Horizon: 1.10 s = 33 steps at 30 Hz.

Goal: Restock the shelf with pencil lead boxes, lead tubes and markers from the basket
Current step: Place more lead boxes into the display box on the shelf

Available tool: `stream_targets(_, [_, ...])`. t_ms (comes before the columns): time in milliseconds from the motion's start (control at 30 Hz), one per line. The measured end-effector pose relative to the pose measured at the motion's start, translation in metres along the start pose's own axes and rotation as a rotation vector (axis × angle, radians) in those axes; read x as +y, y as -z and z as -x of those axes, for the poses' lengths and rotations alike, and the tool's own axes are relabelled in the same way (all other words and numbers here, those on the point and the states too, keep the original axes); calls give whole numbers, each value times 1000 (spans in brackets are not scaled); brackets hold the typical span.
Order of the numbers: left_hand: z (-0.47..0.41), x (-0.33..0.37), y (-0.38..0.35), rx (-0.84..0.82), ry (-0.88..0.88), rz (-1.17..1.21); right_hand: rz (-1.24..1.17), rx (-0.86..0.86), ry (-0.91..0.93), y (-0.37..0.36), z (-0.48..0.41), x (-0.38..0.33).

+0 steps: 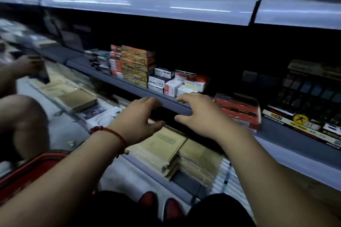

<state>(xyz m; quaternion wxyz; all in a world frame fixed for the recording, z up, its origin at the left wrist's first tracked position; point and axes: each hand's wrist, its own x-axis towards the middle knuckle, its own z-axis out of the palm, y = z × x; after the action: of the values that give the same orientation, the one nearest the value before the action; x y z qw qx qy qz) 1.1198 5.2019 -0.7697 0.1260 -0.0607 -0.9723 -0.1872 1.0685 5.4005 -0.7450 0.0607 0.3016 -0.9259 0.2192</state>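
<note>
My left hand (137,120) and my right hand (201,114) hover side by side in front of the grey shelf edge (129,86), fingers spread and loosely bent, holding nothing. On the shelf behind them stand small white and orange lead boxes (177,84), a stack of yellow-orange boxes (137,65) and dark boxes (98,60). A red display box (239,110) sits just right of my right hand. The red basket (27,171) is at the lower left beside my left forearm; its contents are hidden.
Another person's hand (29,64) and knee (22,121) are at the left. Brown notebooks (166,149) lie on the lower shelf under my hands. A display tray of dark items (310,96) stands at the right. My red shoes (160,206) are below.
</note>
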Motion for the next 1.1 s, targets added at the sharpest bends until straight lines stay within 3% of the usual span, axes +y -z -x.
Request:
stream_targets(333, [130, -83, 65, 46, 410, -120, -165, -322, 352, -87, -47, -132])
stream_targets(567, [214, -121, 96, -8, 677, -224, -177, -487, 570, -148, -47, -212])
stream_targets(833, [323, -213, 64, -270, 943, -155, -78, -730, 681, -276, -24, -290])
stream_targets(1100, [388, -329, -46, -776, 1079, 43, 183, -1131, 710, -427, -4, -309])
